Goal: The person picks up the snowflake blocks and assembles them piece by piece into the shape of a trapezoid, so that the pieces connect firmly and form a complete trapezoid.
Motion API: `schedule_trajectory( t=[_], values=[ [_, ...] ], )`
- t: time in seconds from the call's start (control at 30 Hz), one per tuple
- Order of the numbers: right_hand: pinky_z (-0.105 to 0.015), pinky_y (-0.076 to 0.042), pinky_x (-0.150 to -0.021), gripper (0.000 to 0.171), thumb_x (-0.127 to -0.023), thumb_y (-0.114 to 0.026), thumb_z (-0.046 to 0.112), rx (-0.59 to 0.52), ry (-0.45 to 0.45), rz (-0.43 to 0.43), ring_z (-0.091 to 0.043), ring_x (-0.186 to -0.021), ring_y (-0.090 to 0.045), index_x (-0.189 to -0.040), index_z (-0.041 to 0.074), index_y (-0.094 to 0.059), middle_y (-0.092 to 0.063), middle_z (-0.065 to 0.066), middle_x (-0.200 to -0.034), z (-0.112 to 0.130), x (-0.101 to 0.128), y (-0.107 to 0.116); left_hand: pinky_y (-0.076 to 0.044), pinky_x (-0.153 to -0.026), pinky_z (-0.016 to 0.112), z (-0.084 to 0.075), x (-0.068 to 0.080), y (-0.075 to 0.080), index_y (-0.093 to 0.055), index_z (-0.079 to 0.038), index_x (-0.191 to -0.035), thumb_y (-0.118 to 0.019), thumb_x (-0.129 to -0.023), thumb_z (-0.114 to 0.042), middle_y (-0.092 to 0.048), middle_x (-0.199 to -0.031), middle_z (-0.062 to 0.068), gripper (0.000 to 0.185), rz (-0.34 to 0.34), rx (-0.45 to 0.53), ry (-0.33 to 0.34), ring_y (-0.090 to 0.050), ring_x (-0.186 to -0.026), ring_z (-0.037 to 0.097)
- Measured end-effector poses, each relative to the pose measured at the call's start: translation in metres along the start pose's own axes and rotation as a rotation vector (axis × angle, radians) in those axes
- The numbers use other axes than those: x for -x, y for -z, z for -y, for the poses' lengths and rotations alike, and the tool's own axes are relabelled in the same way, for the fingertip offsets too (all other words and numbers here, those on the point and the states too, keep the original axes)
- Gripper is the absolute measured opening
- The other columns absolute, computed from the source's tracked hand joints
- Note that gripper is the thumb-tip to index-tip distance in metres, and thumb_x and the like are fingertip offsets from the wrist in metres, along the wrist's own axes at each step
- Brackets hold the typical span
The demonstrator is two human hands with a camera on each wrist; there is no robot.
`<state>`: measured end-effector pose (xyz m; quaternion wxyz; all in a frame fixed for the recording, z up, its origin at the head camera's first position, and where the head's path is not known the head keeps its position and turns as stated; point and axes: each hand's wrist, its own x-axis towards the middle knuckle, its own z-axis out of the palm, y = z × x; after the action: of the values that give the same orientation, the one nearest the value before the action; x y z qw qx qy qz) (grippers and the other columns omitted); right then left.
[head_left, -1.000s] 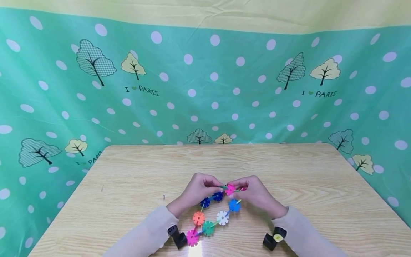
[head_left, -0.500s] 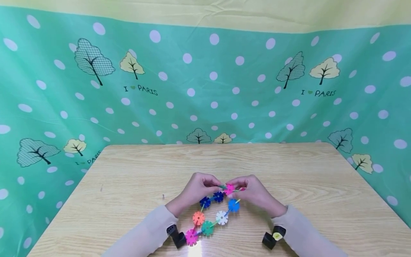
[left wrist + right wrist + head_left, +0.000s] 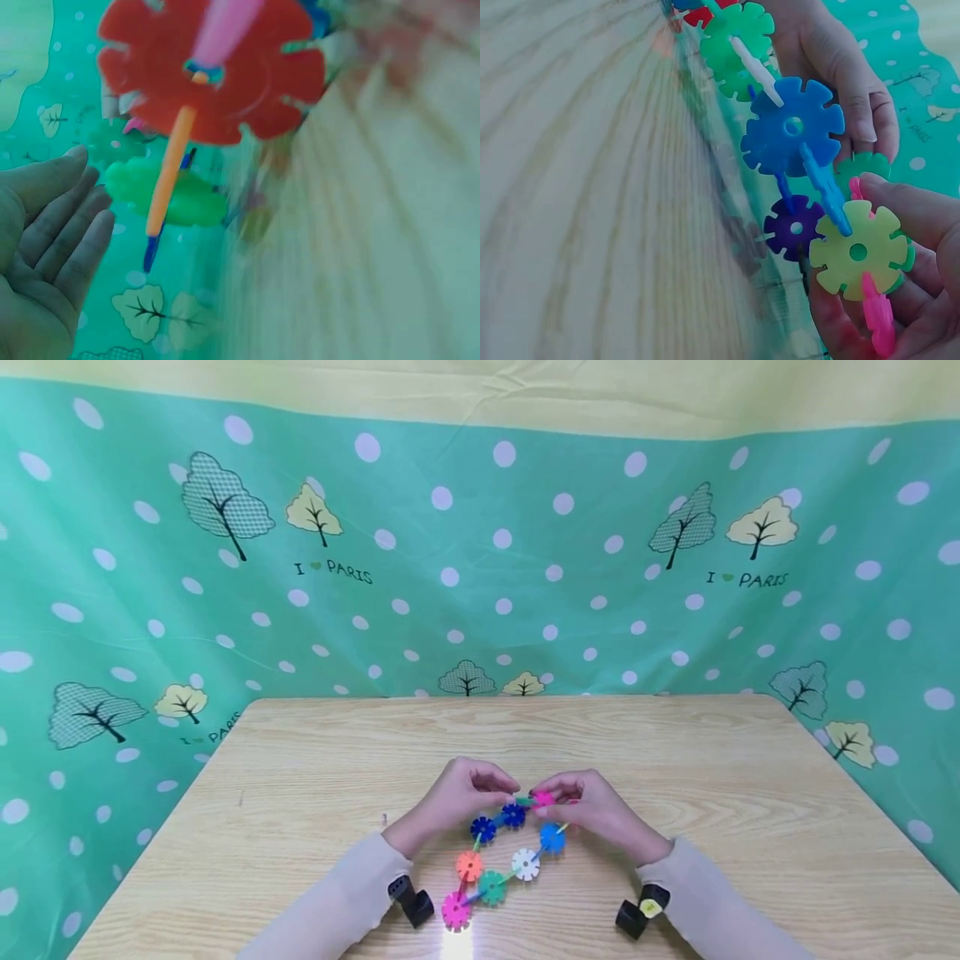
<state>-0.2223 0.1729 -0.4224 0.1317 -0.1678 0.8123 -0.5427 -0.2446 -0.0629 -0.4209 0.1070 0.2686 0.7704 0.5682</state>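
Notched plastic discs, slotted together by their edges, form a ring [image 3: 492,888] in several colours between the two hands. My right hand [image 3: 596,810] holds its far right part, near a pink disc [image 3: 543,799]; in the right wrist view its thumb and fingers pinch around a yellow disc [image 3: 859,232]. Beside the far side of the ring is my left hand [image 3: 468,793], its fingertips next to a green disc [image 3: 864,165]. In the left wrist view that hand's fingers look straight and apart from the red disc [image 3: 262,97] and the light green disc [image 3: 199,201].
Under the ring is a wood-grain table [image 3: 315,827]. A green dotted curtain [image 3: 405,635] hangs behind it. Black wrist cameras [image 3: 411,902] are worn below both hands, the left one close to the ring's near pink disc [image 3: 456,911].
My left fingers have loosened from the green disc and drawn slightly up and left. The ring has shifted a little, and the right hand stays on it.
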Motion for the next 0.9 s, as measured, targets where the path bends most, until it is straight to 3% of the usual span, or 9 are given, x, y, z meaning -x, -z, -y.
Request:
schedule_trajectory(
  t=[0.1,0.3,0.5,0.6,0.9],
  values=[
    [-0.025,-0.050,-0.055,0.035,-0.080,-0.076,0.022,0.011,-0.011,-0.005,-0.019,-0.075,-0.062,-0.106,0.000,-0.067,-0.068,-0.009,-0.090,-0.002,-0.001,0.001,-0.055,-0.074,0.025,0.004,-0.003,0.004,-0.071,-0.003,-0.099,-0.071,-0.083,-0.009,-0.070,-0.097,0.016,0.017,0.002,0.019,0.012,-0.067,-0.080,0.012],
    [-0.024,-0.051,-0.058,0.033,-0.079,-0.076,0.023,0.012,-0.011,-0.007,-0.018,-0.076,-0.062,-0.102,0.000,-0.067,-0.068,-0.008,-0.089,-0.002,0.000,0.001,-0.055,-0.077,0.026,0.014,-0.012,0.013,-0.069,-0.001,-0.103,-0.070,-0.083,-0.009,-0.070,-0.099,0.013,0.021,-0.009,0.048,0.068,-0.067,-0.086,0.016],
    [-0.023,-0.047,-0.048,0.032,-0.080,-0.076,0.022,0.017,-0.010,-0.002,-0.015,-0.068,-0.060,-0.102,0.001,-0.067,-0.068,-0.008,-0.087,-0.001,0.005,0.004,-0.054,-0.081,0.028,0.021,-0.025,0.014,-0.064,0.002,-0.112,-0.067,-0.086,-0.007,-0.070,-0.103,0.013,0.028,0.078,0.068,0.149,-0.067,-0.093,0.020],
    [-0.024,-0.048,-0.049,0.032,-0.080,-0.075,0.022,0.020,0.003,0.002,-0.016,-0.070,-0.062,-0.103,0.001,-0.067,-0.068,-0.008,-0.087,-0.002,0.007,0.006,-0.055,-0.080,0.031,0.019,-0.032,0.012,-0.063,0.004,-0.114,-0.067,-0.086,-0.005,-0.069,-0.104,0.013,0.030,0.115,0.062,0.176,-0.067,-0.093,0.021],
    [-0.024,-0.047,-0.046,0.031,-0.080,-0.076,0.020,0.044,0.027,-0.007,-0.013,-0.065,-0.059,-0.103,0.001,-0.067,-0.069,-0.008,-0.086,-0.007,0.011,0.011,-0.056,-0.077,0.030,0.022,-0.049,0.003,-0.063,0.003,-0.113,-0.068,-0.084,-0.004,-0.069,-0.104,0.014,0.030,0.165,0.081,0.241,-0.067,-0.091,0.021]
  ],
)
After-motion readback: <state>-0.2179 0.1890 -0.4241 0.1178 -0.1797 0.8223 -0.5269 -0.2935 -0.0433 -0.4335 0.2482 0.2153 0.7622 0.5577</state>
